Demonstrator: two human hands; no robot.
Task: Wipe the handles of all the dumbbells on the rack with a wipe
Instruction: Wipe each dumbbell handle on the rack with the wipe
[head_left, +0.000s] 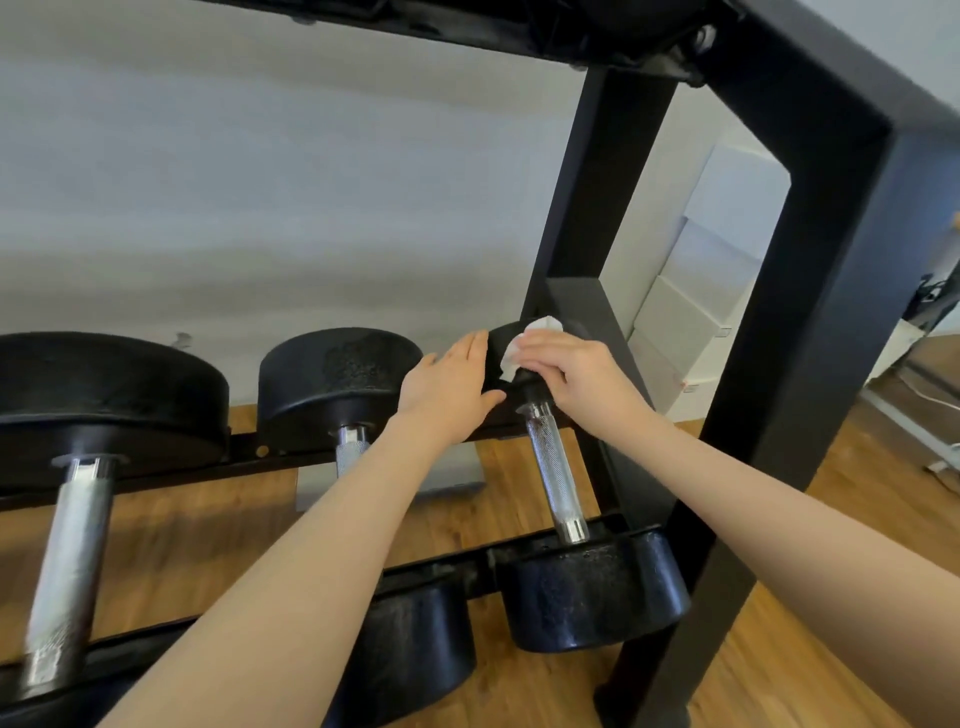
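Three black dumbbells lie across the lower rails of a black rack (831, 291). The rightmost dumbbell has a knurled steel handle (553, 473) running from its far head down to its near head (592, 592). My right hand (571, 376) grips a white wipe (524, 345) at the far end of that handle, against the far head. My left hand (452, 382) rests with straight fingers on the left side of the same far head. The middle dumbbell (337, 379) has its handle partly hidden by my left forearm. The left dumbbell's handle (70, 566) is fully visible.
The rack's upper shelf (467, 31) hangs overhead and its thick right upright stands close to my right arm. Wood floor (831, 545) lies below. White boxes (701, 291) are stacked against the wall behind the rack.
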